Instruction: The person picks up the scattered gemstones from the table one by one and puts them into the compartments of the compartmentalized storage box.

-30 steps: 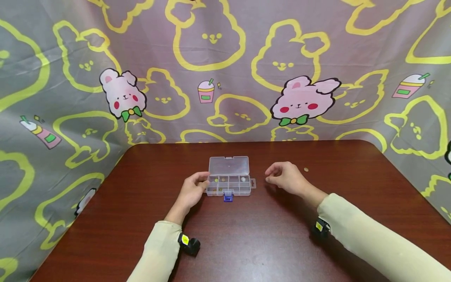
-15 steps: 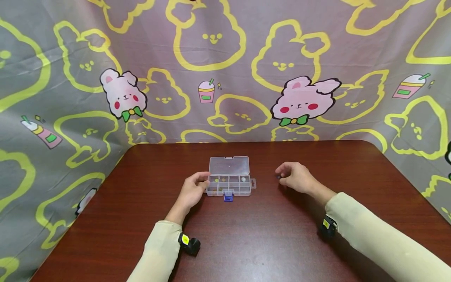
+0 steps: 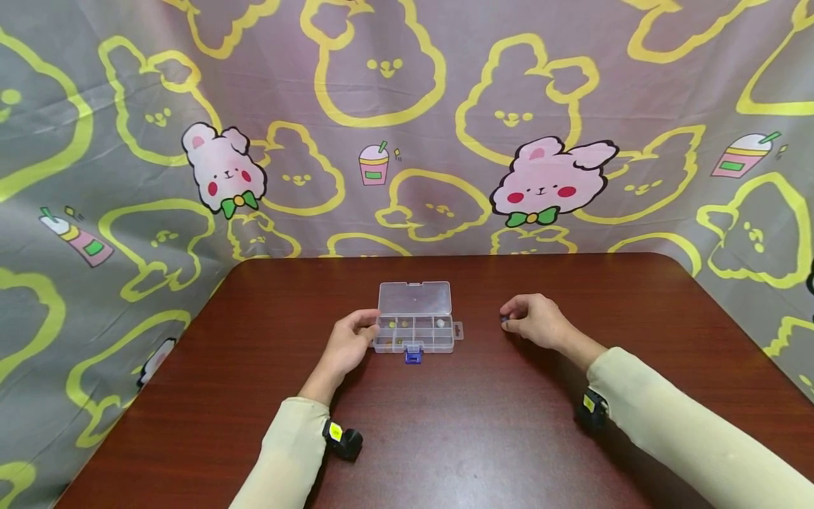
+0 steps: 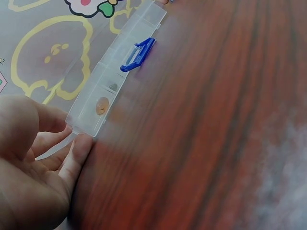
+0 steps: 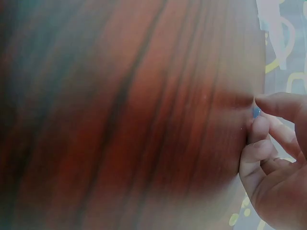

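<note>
A clear plastic compartment box [image 3: 413,332] stands on the table with its lid [image 3: 415,298] raised at the back. Small coloured stones lie in some compartments, among them an orange one [image 4: 102,106] and a whitish one [image 3: 441,323]. My left hand [image 3: 346,344] holds the box's left end, its thumb and fingers about the end tab [image 4: 56,146] in the left wrist view. Right of the box, low over the table, my right hand [image 3: 537,322] pinches a small blue piece [image 5: 256,111] between thumb and fingertips. The fingers hide most of it, so its kind is unclear.
The box's blue latch [image 3: 413,356] hangs open at the front, and a clear hanging tab [image 3: 458,330] sticks out on its right. A patterned cloth [image 3: 439,141] hangs behind the brown wooden table [image 3: 445,424].
My right hand has moved right, away from the box, and a small blue piece now shows at its fingertips. The small yellowish piece beyond that hand is out of sight. My left hand stays put.
</note>
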Demonstrator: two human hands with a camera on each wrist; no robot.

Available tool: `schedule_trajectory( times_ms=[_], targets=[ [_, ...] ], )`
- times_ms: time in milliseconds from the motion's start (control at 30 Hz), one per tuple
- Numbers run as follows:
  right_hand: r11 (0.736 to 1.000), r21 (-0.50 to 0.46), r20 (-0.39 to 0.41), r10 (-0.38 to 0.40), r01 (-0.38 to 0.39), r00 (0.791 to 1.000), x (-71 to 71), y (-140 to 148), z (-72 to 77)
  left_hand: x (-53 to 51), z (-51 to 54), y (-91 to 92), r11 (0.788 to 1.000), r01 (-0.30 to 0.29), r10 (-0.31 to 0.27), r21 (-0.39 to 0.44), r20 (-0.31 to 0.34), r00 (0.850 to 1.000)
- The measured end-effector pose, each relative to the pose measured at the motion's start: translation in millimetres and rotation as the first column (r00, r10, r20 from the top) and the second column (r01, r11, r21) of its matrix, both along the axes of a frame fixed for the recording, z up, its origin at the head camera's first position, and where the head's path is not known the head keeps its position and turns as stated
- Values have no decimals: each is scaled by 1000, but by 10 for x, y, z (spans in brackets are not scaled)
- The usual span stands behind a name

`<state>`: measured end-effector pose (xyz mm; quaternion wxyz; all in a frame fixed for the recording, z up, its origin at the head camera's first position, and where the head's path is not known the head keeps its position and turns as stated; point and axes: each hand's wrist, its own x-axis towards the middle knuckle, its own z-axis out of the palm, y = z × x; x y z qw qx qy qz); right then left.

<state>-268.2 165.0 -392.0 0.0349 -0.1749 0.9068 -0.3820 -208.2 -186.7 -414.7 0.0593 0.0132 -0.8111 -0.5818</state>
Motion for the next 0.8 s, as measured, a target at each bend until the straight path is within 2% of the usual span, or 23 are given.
schedule_trajectory(
  times_ms=[267, 800],
  targets=[
    [1000, 7, 11, 7, -7, 1000, -20, 5, -9, -3, 7, 2, 1000, -2, 2, -3, -6, 1000],
    [999, 42, -41, -1, 3, 999, 4, -13, -19, 7, 14, 7, 1000, -6, 6, 12, -3, 1000]
  ],
)
